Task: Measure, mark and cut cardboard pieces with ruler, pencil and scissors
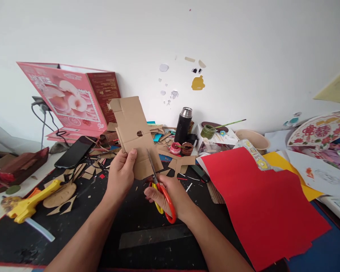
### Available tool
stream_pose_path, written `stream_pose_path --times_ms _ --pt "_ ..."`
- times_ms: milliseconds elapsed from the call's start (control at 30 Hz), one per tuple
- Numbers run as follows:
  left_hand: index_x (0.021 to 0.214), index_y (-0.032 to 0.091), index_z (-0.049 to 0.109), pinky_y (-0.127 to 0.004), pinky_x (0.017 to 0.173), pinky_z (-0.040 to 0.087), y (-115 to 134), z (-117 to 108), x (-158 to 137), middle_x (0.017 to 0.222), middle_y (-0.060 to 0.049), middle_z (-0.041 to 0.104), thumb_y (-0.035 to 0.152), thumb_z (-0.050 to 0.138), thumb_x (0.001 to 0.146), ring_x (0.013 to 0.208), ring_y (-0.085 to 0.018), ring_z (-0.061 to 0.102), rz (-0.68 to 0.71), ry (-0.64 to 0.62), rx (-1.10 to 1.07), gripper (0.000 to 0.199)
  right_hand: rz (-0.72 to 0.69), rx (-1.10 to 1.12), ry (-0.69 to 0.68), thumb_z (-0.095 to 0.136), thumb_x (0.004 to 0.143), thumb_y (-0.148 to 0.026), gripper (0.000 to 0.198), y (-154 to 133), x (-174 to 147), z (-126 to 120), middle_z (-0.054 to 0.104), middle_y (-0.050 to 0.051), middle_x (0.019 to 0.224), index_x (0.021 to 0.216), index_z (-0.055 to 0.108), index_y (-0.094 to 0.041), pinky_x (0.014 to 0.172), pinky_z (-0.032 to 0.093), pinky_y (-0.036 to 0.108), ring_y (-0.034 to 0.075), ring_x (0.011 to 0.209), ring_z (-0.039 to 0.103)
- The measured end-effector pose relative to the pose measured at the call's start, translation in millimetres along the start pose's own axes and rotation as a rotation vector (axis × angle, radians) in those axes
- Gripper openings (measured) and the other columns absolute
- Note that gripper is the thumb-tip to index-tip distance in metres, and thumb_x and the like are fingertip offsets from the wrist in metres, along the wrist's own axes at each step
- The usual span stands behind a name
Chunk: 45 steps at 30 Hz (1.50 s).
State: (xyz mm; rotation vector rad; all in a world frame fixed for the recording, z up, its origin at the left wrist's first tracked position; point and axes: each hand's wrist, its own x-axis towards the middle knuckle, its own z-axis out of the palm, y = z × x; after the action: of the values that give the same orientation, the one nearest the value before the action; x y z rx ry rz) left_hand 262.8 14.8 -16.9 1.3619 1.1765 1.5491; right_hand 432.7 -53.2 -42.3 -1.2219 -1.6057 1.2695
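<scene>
My left hand [121,170] grips the lower left edge of a brown cardboard piece [133,122], thumb on its front face. The cardboard is held up at a tilt, with creases across it and a small hole near its middle. In my right hand [171,194] is a pair of scissors [170,207] with red and yellow handles. Their blades point up and lie against the lower right part of the cardboard; whether they cut into it I cannot tell. Below both hands, a clear ruler [154,236] lies on the black table mat [130,258].
At the left lie a yellow glue gun [34,202], a black phone [76,152] and cardboard scraps [61,194]. A pink box [70,100] leans at the wall. Behind stand a black thermos [183,125] and paint jars [175,148]. Red paper [260,204] covers the right side.
</scene>
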Motion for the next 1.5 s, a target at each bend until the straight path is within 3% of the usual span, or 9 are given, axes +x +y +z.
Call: stream_pose_path --times_ms 133,233,367,633,1000,1267,1500 --pt "0.096 0.02 0.069 -0.036 0.077 0.057 3.0 1.4 -0.8 0.094 -0.009 0.079 0.067 0.066 0.093 0.089 -0.028 0.073 0.049 -0.002 0.05 0.047 0.033 0.086 0.006 0.072 0.092 -0.074 0.059 3.6 0.6 3.6 0.075 0.003 0.079 0.113 0.071 -0.019 0.048 0.053 0.022 0.015 0.053 0.069" --pt "0.099 0.02 0.07 -0.037 0.078 0.058 3.7 3.0 -1.0 0.097 -0.01 0.08 0.067 0.067 0.092 0.093 -0.03 0.074 0.047 -0.02 0.02 0.047 0.049 0.111 0.018 0.073 0.091 -0.072 0.056 2.2 0.0 4.5 0.072 0.001 0.073 0.109 0.07 -0.019 0.041 0.047 0.02 0.012 0.045 0.061" --pt "0.104 0.019 0.071 -0.04 0.082 0.06 1.9 5.8 -2.7 0.103 -0.011 0.081 0.068 0.07 0.089 0.099 -0.032 0.075 -0.025 -0.086 -0.084 0.051 0.046 0.103 0.034 0.072 0.093 -0.071 0.053 -1.7 -1.9 3.8 0.069 0.0 0.069 0.102 0.069 -0.019 0.042 0.047 0.02 0.013 0.047 0.062" --pt "0.105 0.018 0.071 -0.039 0.085 0.06 0.1 6.4 -4.8 0.107 -0.012 0.081 0.066 0.07 0.091 0.104 -0.032 0.075 0.004 -0.094 -0.083 0.05 0.034 -0.05 0.099 0.065 0.099 -0.068 0.047 -8.3 -3.4 1.8 0.064 -0.001 0.061 0.087 0.064 -0.023 0.046 0.045 0.025 0.015 0.046 0.061" --pt "0.108 0.019 0.071 -0.042 0.093 0.059 1.2 9.8 -6.7 0.106 -0.012 0.081 0.066 0.068 0.092 0.109 -0.033 0.074 0.038 -0.038 -0.025 0.049 0.013 -0.157 0.155 0.055 0.105 -0.066 0.05 -7.2 -2.7 1.9 0.054 -0.004 0.05 0.077 0.055 -0.025 0.049 0.04 0.027 0.015 0.042 0.054" --pt "0.102 0.018 0.072 -0.041 0.088 0.06 4.3 9.6 -6.3 0.102 -0.012 0.082 0.07 0.067 0.09 0.102 -0.033 0.075 0.024 -0.042 0.024 0.053 0.017 -0.231 0.161 0.054 0.108 -0.06 0.046 -10.8 -2.2 2.5 0.053 -0.005 0.048 0.079 0.059 -0.024 0.051 0.04 0.025 0.016 0.045 0.058" --pt "0.106 0.018 0.073 -0.042 0.091 0.06 2.7 10.0 -5.9 0.104 -0.012 0.082 0.071 0.068 0.089 0.107 -0.034 0.074 0.015 -0.039 -0.005 0.056 -0.075 -0.334 0.221 0.059 0.106 -0.056 0.047 -11.2 -0.9 1.2 0.062 -0.001 0.06 0.073 0.057 -0.023 0.058 0.037 0.026 0.017 0.058 0.061"
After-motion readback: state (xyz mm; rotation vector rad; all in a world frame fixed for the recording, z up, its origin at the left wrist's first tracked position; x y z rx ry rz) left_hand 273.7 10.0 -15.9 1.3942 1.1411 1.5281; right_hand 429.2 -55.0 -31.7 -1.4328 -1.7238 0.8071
